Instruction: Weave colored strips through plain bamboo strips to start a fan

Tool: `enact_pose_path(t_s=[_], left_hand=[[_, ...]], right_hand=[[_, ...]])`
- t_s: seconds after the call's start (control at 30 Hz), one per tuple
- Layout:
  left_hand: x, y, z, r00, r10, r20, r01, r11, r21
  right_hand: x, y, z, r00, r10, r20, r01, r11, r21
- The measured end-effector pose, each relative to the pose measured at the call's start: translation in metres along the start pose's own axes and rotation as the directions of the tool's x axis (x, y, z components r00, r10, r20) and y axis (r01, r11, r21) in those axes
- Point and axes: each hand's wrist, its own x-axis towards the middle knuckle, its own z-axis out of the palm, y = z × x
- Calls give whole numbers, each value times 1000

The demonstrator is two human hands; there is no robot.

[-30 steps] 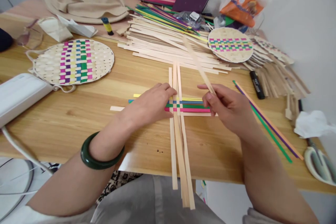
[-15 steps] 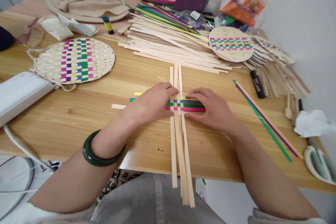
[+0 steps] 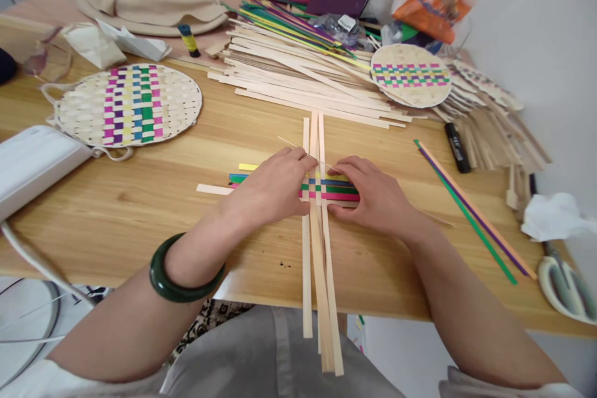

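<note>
Weave (image 3: 318, 196) bracketed from 9 & 3

Small checked weave sits mid-surface (image 3: 130, 217), right in front of the person: pale strips (image 3: 306, 261) running 12-to-6, laced thru coloured strips (image 3: 340, 189) running 9-to-3. Left hand (image 3: 284, 186) at its 9: fingers & thumb parted, laid over the crossing, prob. so the lacing can't slide. Right hand (image 3: 375, 193) at its 3: thumb & fingers wide apart astride the coloured strips, apparently keeping them bunched & level. Thin loose strip (image 3: 321, 163), seen edge-on, runs from left fingers to right index finger on the weave's 12 side; can't tell how firmly either hand pinches it. Pale tails overhang the surface edge at 6, likely b/c they're uncut.

Further out: strip pile (image 3: 298, 90) at 12, roughly parallel, presumably for quick reach. Spare strips (image 3: 471, 208) (green, purple, orange) lie apart at 3, maybe sorted out from the rest. Round mat (image 3: 125, 106) nr 10, second mat (image 3: 410, 76) betw. 1 & 2, both pattern-up, poss. for ref. Marker (image 3: 456, 148) betw. 2 & 3; scissors (image 3: 566, 295) at 4, right-arm side, prob. for convenience.
</note>
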Motion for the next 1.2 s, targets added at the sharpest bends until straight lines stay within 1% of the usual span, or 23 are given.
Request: enact_pose_path(t_s=[0.3,0.43,0.63,0.73,0.83,0.9,0.97,1.1,1.2], left_hand=[[-1,3,-2,999,-14,29,13,999,49],[-1,1,-2,1000,3,25,-4,999,47],[3,-11,2,996,88,-34,-89,996,-18],[0,-14,3,994,71,-81,-72,997,-17],[-12,-11,1,998,18,-60,-17,1000,16],[-26,-7,0,1000,-14,-26,15,999,29],[-43,-2,1,999,-36,-21,37,999,34],[-76,4,11,996,-17,-82,19,999,30],[-90,2,21,991,-2,-136,0,1000,-11]], right_hand=[[0,-3,1,1000,-9,-1,9,1000,-16],[0,-3,1,1000,-8,2,8,1000,-1],[0,-2,1,1000,8,0,-8,999,-31],[3,-2,0,1000,10,20,-9,998,-64],[2,-10,-2,998,8,55,-3,997,-82],[-4,-18,-1,997,2,81,5,996,-85],[-14,-27,2,996,-15,86,23,996,-87],[-42,-42,15,999,-42,10,42,995,-89],[-59,-49,28,994,-56,-90,45,992,-120]])
